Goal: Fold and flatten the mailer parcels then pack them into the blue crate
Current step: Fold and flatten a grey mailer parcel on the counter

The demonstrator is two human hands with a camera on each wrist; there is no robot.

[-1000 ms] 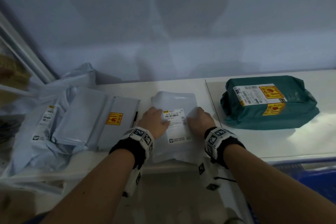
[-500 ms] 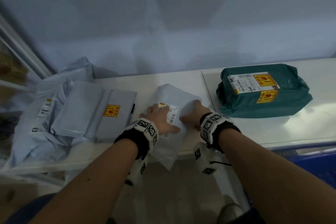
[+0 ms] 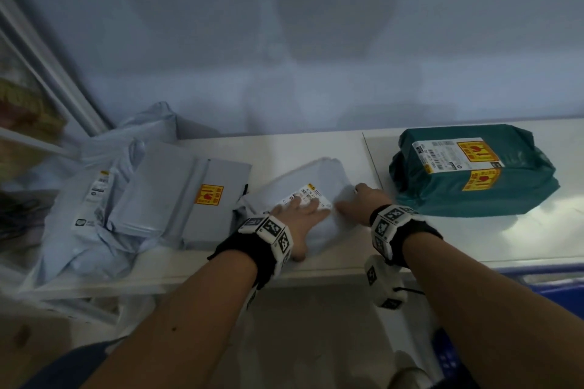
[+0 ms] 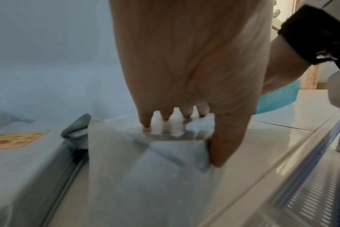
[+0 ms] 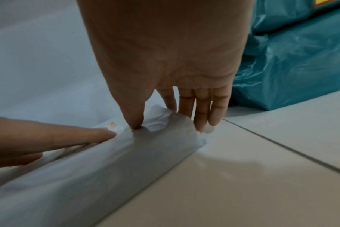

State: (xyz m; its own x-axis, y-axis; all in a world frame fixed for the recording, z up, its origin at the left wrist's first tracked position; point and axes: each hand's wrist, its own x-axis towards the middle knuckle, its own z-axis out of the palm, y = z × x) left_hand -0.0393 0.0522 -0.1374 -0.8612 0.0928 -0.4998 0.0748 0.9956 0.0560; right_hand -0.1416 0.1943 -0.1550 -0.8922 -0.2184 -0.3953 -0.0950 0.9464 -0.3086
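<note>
A pale blue-white mailer with a white label lies on the white table, turned askew. My left hand lies flat on the label with straight, spread fingers; in the left wrist view the fingertips press the mailer and the thumb sits at its right edge. My right hand is at the mailer's right edge. In the right wrist view the thumb dents the mailer while the straight fingers reach down beside it to the table. A blue crate shows at the lower right.
A bulky green parcel with yellow stickers lies right of my right hand, close to it. A heap of grey mailers covers the table's left end. A seam crosses the tabletop between the mailer and the green parcel. A wall stands behind.
My left hand has slid right onto the label. The mailer has turned askew, and its near end no longer hangs below the table edge. My right hand has shifted to its right edge.
</note>
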